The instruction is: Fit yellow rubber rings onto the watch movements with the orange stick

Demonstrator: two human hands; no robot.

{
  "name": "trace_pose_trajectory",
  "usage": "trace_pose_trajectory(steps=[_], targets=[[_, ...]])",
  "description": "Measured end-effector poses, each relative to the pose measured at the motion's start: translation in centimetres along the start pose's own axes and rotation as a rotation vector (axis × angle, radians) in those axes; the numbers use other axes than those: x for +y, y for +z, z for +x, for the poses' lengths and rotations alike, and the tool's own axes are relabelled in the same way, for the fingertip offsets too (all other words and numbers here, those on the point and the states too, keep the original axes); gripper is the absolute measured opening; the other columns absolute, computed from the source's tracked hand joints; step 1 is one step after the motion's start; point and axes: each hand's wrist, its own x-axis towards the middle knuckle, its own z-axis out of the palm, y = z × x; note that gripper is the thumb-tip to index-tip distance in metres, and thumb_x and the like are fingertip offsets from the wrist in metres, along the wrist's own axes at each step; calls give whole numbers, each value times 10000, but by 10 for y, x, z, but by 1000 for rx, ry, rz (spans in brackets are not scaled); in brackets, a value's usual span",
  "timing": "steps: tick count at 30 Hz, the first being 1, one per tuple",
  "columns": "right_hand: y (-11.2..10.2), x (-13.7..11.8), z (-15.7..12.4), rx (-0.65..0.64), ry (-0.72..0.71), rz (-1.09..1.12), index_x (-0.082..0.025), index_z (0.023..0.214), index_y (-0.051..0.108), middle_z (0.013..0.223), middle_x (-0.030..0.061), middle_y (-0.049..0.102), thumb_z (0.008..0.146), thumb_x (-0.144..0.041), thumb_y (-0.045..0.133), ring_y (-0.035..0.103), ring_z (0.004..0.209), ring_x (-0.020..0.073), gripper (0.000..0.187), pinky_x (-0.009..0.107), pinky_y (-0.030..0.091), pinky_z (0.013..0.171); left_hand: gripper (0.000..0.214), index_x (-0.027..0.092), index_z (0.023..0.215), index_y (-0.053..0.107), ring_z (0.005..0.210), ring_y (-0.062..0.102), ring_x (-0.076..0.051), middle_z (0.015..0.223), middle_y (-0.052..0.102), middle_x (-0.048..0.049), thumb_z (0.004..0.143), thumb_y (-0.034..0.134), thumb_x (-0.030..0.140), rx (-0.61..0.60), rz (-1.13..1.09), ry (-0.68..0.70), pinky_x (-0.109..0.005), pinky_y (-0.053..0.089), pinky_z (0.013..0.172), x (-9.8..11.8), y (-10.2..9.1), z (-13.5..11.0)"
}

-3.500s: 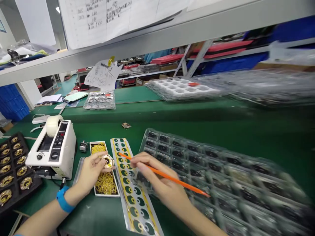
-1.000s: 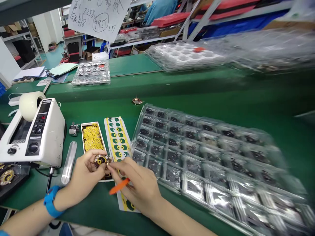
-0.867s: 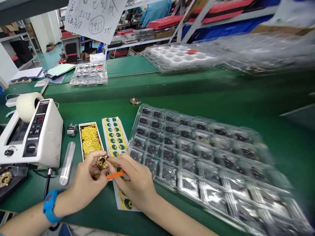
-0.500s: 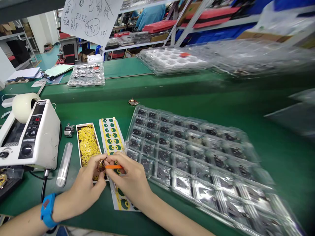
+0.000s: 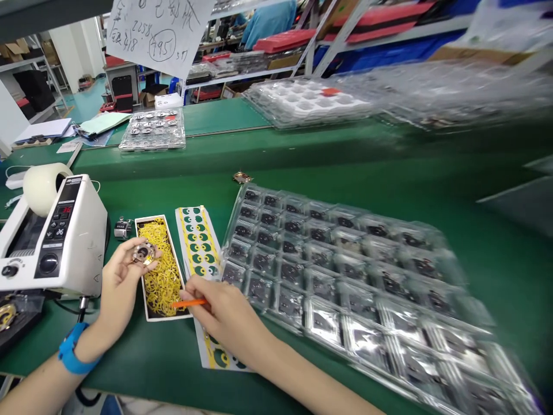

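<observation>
The left hand (image 5: 116, 288) has its thumb and fingers together on a round gold and black disc (image 5: 144, 253), which sits at the fingertips just above an open white box (image 5: 144, 308) packed with yellow paper rings (image 5: 164, 282). A blue wristband (image 5: 73, 349) circles that wrist. The right hand (image 5: 227, 317) is closed around an orange stick (image 5: 189, 302), whose tip points toward 9 o'clock and stops just beside the box. That hand rests over the lower part of a long sheet of yellow and green stickers (image 5: 196, 242), which lies on the green bench (image 5: 129, 369) between the box and a large clear plastic tray (image 5: 328, 276) of black parts at 3 o'clock. From the disc, a white tape machine (image 5: 56, 236) with a roll of tape (image 5: 43, 187) stands at 9 o'clock, and a small hand counter (image 5: 123, 228) sits at 10 o'clock. A black tray (image 5: 17, 314) holding gold discs lies at the lower left, around 8 o'clock. A small gold piece (image 5: 242, 177) lies farther up the bench, near the clear tray's top corner. At 12 o'clock, a clear tray of silver discs (image 5: 152, 129) sits on a higher shelf.
</observation>
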Motion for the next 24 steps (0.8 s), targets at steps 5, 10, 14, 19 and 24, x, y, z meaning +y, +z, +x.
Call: trace_pose_trajectory(steps=[5, 10, 14, 19, 24], targets=[[8, 3, -3, -30, -115, -249, -215, 854, 478, 697, -13, 595, 811, -60, 431, 571, 609, 157, 167, 241, 350, 550, 354, 167, 1003, 593, 830, 735, -179, 890, 753, -47, 690, 753, 208, -8, -12, -60, -262, 574, 813, 0, 1, 3], [-26, 11, -2, 147, -223, -420, -183, 921, 588, 804, 32, 642, 854, -100, 449, 613, 708, 153, 175, 234, 420, 596, 471, 163, 1000, 576, 816, 739, -164, 853, 750, -20, 594, 810, 198, -27, -12, -143, -220, 563, 806, -5, 2, 3], [-105, 54, 6, 216, 100, -732, -190, 914, 663, 881, 35, 669, 832, -128, 521, 623, 701, 145, 176, 221, 408, 569, 498, 148, 1017, 575, 835, 739, -185, 855, 758, -39, 585, 802, 246, -55, 6, -184, -240, 573, 799, -5, 0, 3], [-208, 125, 1, 230, 328, -870, -154, 722, 696, 774, 67, 665, 803, -125, 568, 590, 579, 149, 155, 243, 294, 489, 492, 144, 1041, 574, 872, 732, -203, 846, 763, -52, 609, 770, 270, -83, 30, -194, -271, 574, 815, -5, -1, 3], [-242, 160, -17, 121, 425, -871, -136, 607, 665, 504, 30, 561, 842, -199, 573, 519, 442, 120, 260, 265, 291, 479, 497, 157, 1019, 582, 873, 729, -218, 810, 754, -35, 578, 787, 256, -65, 14, -189, -299, 564, 845, -7, -2, 6]])
